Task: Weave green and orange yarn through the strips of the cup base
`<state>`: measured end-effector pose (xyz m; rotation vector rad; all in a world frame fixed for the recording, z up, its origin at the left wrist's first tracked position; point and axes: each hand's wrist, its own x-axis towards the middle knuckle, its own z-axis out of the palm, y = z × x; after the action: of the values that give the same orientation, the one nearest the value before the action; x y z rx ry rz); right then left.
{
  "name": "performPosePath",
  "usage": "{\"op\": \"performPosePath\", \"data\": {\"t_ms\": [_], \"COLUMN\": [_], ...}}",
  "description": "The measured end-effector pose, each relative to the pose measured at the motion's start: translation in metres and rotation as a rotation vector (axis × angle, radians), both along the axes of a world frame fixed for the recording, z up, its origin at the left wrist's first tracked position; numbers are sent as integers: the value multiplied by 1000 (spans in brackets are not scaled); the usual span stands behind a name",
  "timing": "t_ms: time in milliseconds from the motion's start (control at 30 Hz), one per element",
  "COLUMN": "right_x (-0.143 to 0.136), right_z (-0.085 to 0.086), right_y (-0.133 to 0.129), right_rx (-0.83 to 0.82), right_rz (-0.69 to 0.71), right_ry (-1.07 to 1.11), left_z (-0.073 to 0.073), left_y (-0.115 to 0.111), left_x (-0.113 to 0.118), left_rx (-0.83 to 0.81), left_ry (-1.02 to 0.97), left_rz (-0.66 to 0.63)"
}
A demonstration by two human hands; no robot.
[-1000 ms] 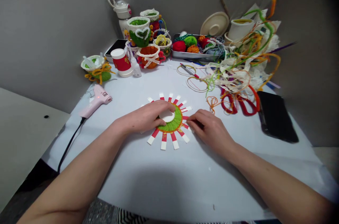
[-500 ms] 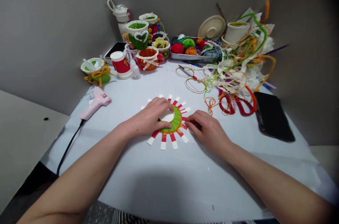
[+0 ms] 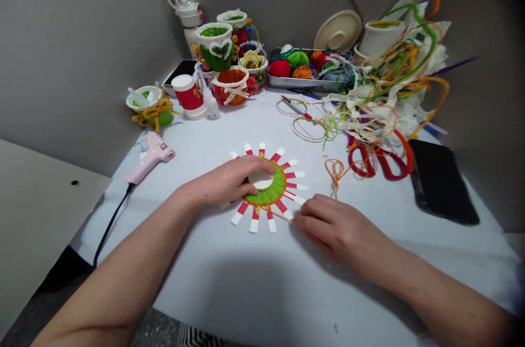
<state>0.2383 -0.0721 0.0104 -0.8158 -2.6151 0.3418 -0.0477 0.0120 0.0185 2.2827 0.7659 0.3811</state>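
Note:
A paper cup cut into splayed red-and-white strips (image 3: pixel 255 217) lies flat on the table, with a ring of green yarn (image 3: pixel 275 190) woven round its white centre. Orange yarn (image 3: pixel 279 216) edges the ring and runs out taut over the lower right strips. My left hand (image 3: pixel 227 178) grips the cup piece from the left, thumb and fingers around its centre. At the right, my right hand (image 3: pixel 338 232) pinches the orange yarn between thumb and finger, just beyond the strip tips. More orange yarn (image 3: pixel 335 169) lies in a loose tangle above this hand.
A pink glue gun (image 3: pixel 151 158) lies at left. Decorated cups (image 3: pixel 232 84), a red-and-white paper cup (image 3: pixel 188 96) and a glue bottle (image 3: pixel 211 104) stand behind. A metal tray (image 3: pixel 303 83) holds yarn balls. Red-handled scissors (image 3: pixel 391 166), a phone (image 3: pixel 443 180) and tangled lace (image 3: pixel 369 112) are at right.
My right hand has moved right and toward me, drawing the orange yarn out from the ring's edge. The cup piece looks slightly turned under my left hand, and the view has shifted a little.

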Motion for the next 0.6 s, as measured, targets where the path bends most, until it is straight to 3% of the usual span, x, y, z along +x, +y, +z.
{"op": "performPosePath", "data": {"t_ms": [233,400,600], "right_x": [1,5,-1], "right_z": [3,-1,-17], "right_y": [-5,-1,17], "right_rx": [33,52,-49], "right_rz": [86,-49,-224], "right_ry": [-101,-110,80], "left_z": [1,2,2], "left_y": [0,0,0], "left_x": [-1,0,1], "left_rx": [6,-2,4], "left_ry": [-7,-1,9], "left_rz": [-11,-15,-23]}}
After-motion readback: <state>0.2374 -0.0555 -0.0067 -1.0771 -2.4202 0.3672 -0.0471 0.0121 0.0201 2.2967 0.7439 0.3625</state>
